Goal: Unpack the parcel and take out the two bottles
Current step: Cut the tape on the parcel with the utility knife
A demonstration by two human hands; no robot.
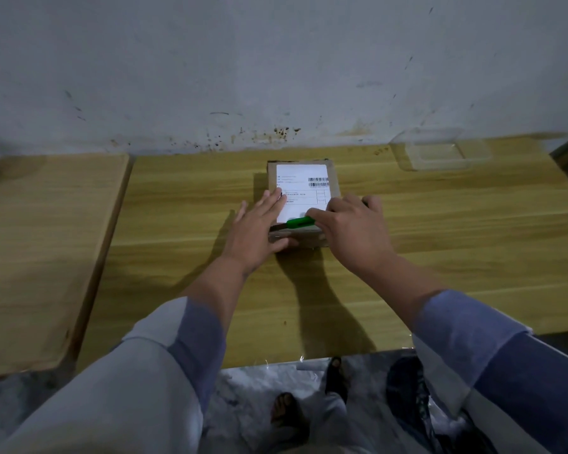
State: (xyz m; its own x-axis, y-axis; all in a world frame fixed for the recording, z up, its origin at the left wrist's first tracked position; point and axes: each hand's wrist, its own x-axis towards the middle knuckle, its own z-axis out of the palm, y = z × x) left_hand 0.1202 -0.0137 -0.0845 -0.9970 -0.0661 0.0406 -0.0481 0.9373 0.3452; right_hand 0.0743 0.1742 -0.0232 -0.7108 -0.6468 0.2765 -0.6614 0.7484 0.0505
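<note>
**Parcel still sealed, cutter at the near edge**

The parcel [304, 198], a small brown cardboard box with a white shipping label [304, 191] over most of its top, sits flat on the wooden table [440, 224], toward 12 o'clock from me and near the wall.

My left hand [259, 227] lies on its 9 o'clock side with fingers straight and spread, pressing it down, gripping nothing. My right hand [354, 231] is curled round a green-handled cutter [300, 221], tip at the box's 6 o'clock edge.

I judge the box light and fairly stiff, corrugated, matte, not slippery; it would slide without that pressing hand. Bottles inside may be fragile, so I'd cut shallow along the seam. Best hold: both short sides.

A clear plastic tray [440, 152] sits at 2 o'clock, well apart. No bottles visible yet.
</note>
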